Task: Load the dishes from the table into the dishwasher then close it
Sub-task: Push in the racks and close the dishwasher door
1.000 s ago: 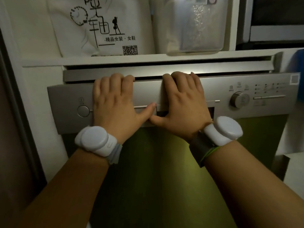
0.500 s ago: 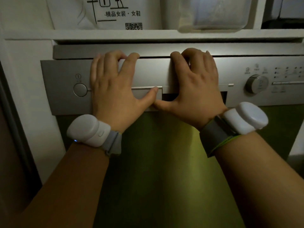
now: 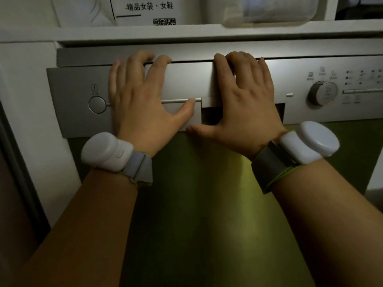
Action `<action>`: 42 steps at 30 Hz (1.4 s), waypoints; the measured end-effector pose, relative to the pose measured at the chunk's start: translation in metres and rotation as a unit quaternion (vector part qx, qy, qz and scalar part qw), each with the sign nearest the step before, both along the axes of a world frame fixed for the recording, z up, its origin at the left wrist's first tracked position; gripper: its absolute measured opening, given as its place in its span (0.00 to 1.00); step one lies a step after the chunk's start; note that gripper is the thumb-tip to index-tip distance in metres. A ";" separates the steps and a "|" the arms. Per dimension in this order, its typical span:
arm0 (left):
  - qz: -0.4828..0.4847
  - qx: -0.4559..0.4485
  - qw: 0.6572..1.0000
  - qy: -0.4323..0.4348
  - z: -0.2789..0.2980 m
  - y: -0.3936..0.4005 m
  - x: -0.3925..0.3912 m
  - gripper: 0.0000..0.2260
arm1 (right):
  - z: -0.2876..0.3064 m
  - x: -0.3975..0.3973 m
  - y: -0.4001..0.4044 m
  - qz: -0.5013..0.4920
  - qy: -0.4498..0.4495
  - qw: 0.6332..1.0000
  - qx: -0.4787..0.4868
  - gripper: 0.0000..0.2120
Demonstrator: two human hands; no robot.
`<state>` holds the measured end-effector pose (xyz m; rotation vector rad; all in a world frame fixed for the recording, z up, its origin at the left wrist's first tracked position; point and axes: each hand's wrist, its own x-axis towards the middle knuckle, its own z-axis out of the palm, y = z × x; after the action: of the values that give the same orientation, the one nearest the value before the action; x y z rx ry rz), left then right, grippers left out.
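A dim kitchen alcove fills the view, with a white cabinet frame (image 3: 31, 100) around a built-in dishwasher (image 3: 186, 204). Nearest the camera, two bare forearms reach forward over the olive-green door front. Each wrist carries a white round device on a grey strap: the left wrist device (image 3: 106, 151) and the right wrist device (image 3: 308, 145).

Beyond the wrists, both hands lie flat against the silver control panel (image 3: 72, 104) at the top of the door. The left hand (image 3: 141, 102) spreads its palm on the panel, its fingertips curling over the panel's top edge and its thumb stretched to the right along the thin horizontal trim line. The right hand (image 3: 244, 108) lies just beside it, covering most of the dark handle recess (image 3: 211, 116); its fingers also hook over the top edge and its thumb points left, close to the left thumb. Neither grip holds any loose thing; both are hooked on the door's upper edge.

The door stands nearly upright, with only a narrow dark seam between the panel and the silver strip above it. To the left of the left hand sits a round power button (image 3: 97, 104); to the right of the right hand, a round knob (image 3: 322, 93) with small symbols above.

Farther up, a white shelf (image 3: 186, 32) carries a white bag (image 3: 145, 11) printed with a QR code and a translucent plastic container (image 3: 269, 11).
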<state>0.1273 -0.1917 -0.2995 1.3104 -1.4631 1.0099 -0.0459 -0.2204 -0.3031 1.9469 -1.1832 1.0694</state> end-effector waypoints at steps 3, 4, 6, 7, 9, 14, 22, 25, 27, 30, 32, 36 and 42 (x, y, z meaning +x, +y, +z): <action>0.009 -0.005 1.000 0.003 -0.001 0.000 0.000 0.30 | -0.002 0.001 -0.002 -0.004 0.004 1.000 0.000 0.56; 0.011 -0.008 1.000 0.002 -0.001 0.000 -0.001 0.30 | -0.003 0.001 -0.003 -0.004 0.005 1.000 0.000 0.56; 0.014 -0.011 1.000 -0.003 -0.002 -0.002 0.000 0.30 | -0.004 0.002 -0.005 -0.007 0.008 1.000 -0.002 0.57; 0.016 -0.011 1.000 -0.007 -0.002 -0.003 0.001 0.30 | -0.004 0.002 -0.006 -0.009 0.009 1.000 -0.003 0.57; 0.021 -0.011 1.000 -0.012 -0.002 -0.004 0.002 0.31 | -0.004 0.003 -0.008 -0.014 0.012 1.000 -0.001 0.59; 0.026 -0.013 0.999 -0.023 -0.002 -0.008 0.006 0.31 | -0.007 0.005 -0.010 -0.016 0.013 1.000 0.003 0.60; 0.027 -0.012 0.999 -0.029 -0.002 -0.011 0.005 0.31 | -0.008 0.005 -0.016 -0.012 0.011 1.000 0.001 0.60; 0.026 -0.003 0.999 -0.026 -0.002 -0.013 0.005 0.31 | -0.008 0.006 -0.017 -0.010 0.009 1.000 0.000 0.60; 0.030 0.005 0.999 -0.033 -0.002 -0.015 0.007 0.32 | -0.009 0.006 -0.018 -0.009 0.009 1.000 -0.001 0.60; 0.042 0.004 0.998 -0.047 -0.002 -0.019 0.009 0.34 | -0.009 0.007 -0.019 -0.007 0.008 1.000 -0.004 0.60; 0.046 0.006 0.998 -0.048 -0.002 -0.021 0.010 0.34 | -0.009 0.006 -0.021 -0.006 0.010 1.000 -0.008 0.59; 0.058 0.014 0.996 -0.067 -0.006 -0.024 0.013 0.34 | -0.012 0.007 -0.025 -0.009 0.016 1.000 -0.015 0.59; 0.088 0.014 0.991 -0.100 -0.010 -0.027 0.015 0.34 | -0.017 0.007 -0.031 -0.016 0.022 0.999 -0.038 0.58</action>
<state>0.1424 -0.2191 -0.3093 1.4093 -1.5343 1.2718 -0.0393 -0.2515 -0.3198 1.8781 -1.1290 1.0353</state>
